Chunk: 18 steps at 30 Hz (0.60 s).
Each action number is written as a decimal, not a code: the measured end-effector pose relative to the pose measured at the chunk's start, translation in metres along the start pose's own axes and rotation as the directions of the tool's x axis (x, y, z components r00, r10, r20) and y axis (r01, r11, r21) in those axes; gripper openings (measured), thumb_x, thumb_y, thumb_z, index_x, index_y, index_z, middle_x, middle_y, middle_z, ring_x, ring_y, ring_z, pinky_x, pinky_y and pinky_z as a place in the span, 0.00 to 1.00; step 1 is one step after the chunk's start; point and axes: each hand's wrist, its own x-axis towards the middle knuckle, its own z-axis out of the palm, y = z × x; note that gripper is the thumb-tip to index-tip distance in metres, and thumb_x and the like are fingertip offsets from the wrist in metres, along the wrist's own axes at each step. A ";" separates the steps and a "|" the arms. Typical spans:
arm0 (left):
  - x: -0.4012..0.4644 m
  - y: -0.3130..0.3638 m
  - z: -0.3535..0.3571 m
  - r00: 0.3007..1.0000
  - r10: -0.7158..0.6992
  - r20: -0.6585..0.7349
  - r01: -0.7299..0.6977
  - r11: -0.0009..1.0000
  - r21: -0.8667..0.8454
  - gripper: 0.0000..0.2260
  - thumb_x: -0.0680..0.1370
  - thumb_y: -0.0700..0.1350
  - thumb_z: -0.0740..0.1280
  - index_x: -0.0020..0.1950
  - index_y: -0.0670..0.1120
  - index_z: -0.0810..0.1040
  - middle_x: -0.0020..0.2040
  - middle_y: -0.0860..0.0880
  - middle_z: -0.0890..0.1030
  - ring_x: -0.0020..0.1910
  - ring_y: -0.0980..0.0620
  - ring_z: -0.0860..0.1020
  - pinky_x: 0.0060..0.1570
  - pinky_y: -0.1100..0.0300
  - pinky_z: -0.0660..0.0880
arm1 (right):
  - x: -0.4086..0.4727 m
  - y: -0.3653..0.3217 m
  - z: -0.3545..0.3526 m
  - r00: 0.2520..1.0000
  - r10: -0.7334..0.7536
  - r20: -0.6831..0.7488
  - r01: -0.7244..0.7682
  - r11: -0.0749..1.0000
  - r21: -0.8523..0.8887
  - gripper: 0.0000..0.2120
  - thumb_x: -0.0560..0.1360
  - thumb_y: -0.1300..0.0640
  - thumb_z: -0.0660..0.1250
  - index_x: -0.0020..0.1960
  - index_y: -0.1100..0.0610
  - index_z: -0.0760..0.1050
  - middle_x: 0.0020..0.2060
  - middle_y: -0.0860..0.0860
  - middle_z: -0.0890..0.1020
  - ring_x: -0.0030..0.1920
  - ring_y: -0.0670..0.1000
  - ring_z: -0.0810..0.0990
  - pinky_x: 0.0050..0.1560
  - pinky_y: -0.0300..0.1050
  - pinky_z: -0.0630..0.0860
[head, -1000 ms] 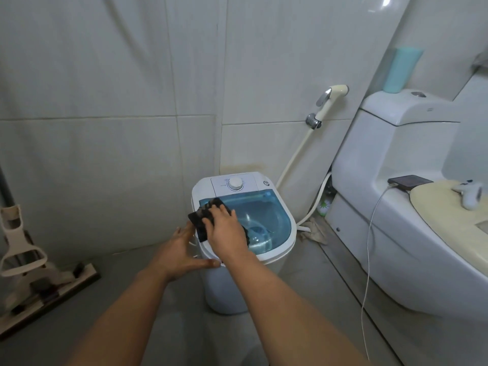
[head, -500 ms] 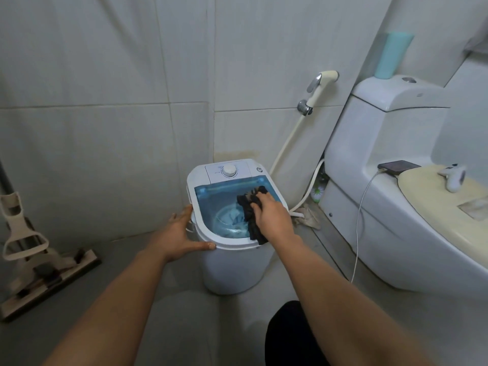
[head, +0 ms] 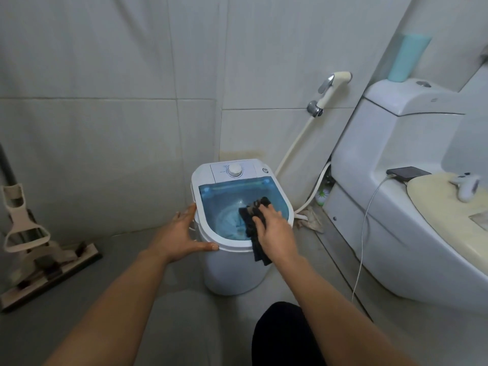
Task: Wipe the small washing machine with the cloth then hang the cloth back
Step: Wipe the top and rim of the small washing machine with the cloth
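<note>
Wiping works best if the right hand (head: pixel 274 233), fingers pressed flat on the dark crumpled cloth (head: pixel 254 225), sweeps the small white washing machine's translucent blue lid (head: pixel 224 204) while the spread left hand (head: pixel 182 231) braces its rim.

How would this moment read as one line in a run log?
phase: wiping | right hand: pressing dark cloth on washing machine blue lid | left hand: steadying rim | cloth rehung: not yet
</note>
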 end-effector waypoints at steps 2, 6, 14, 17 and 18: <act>0.000 0.000 0.001 1.000 0.014 -0.021 -0.014 1.000 -0.006 0.64 0.58 0.78 0.77 0.85 0.61 0.47 0.85 0.58 0.57 0.84 0.39 0.55 0.81 0.41 0.62 | -0.011 -0.021 0.016 0.999 -0.041 0.024 0.041 0.999 0.023 0.18 0.82 0.49 0.61 0.70 0.54 0.73 0.69 0.55 0.76 0.67 0.60 0.75 0.64 0.56 0.76; 0.003 -0.013 0.004 0.999 0.031 -0.042 -0.032 0.999 -0.015 0.64 0.56 0.81 0.74 0.85 0.61 0.50 0.83 0.59 0.65 0.82 0.42 0.64 0.76 0.41 0.69 | -0.009 -0.071 0.047 0.993 -0.105 0.061 0.098 0.989 0.114 0.18 0.82 0.50 0.61 0.70 0.55 0.73 0.70 0.57 0.75 0.69 0.59 0.73 0.65 0.58 0.75; 0.007 -0.008 0.000 0.999 0.042 -0.021 -0.040 0.997 0.064 0.63 0.57 0.82 0.72 0.85 0.61 0.50 0.84 0.60 0.60 0.83 0.43 0.60 0.79 0.42 0.65 | 0.014 -0.054 0.020 0.965 -0.197 0.173 0.196 0.980 0.020 0.18 0.83 0.51 0.61 0.70 0.55 0.72 0.73 0.59 0.72 0.71 0.59 0.72 0.66 0.56 0.73; 0.012 -0.013 0.001 0.999 0.035 -0.004 -0.035 0.997 0.064 0.64 0.56 0.82 0.73 0.84 0.64 0.47 0.84 0.64 0.59 0.84 0.45 0.60 0.81 0.41 0.62 | 0.032 -0.009 -0.004 0.997 -0.066 0.049 0.067 0.997 -0.031 0.15 0.82 0.52 0.62 0.66 0.56 0.75 0.66 0.57 0.77 0.62 0.62 0.77 0.61 0.57 0.76; 0.012 -0.014 0.002 0.999 0.036 -0.002 -0.036 0.998 0.053 0.64 0.56 0.82 0.73 0.84 0.64 0.47 0.84 0.64 0.59 0.84 0.46 0.60 0.81 0.40 0.61 | 0.040 0.005 -0.011 1.000 -0.011 -0.004 0.011 0.999 -0.042 0.14 0.82 0.52 0.61 0.64 0.56 0.75 0.63 0.57 0.79 0.59 0.62 0.79 0.58 0.57 0.77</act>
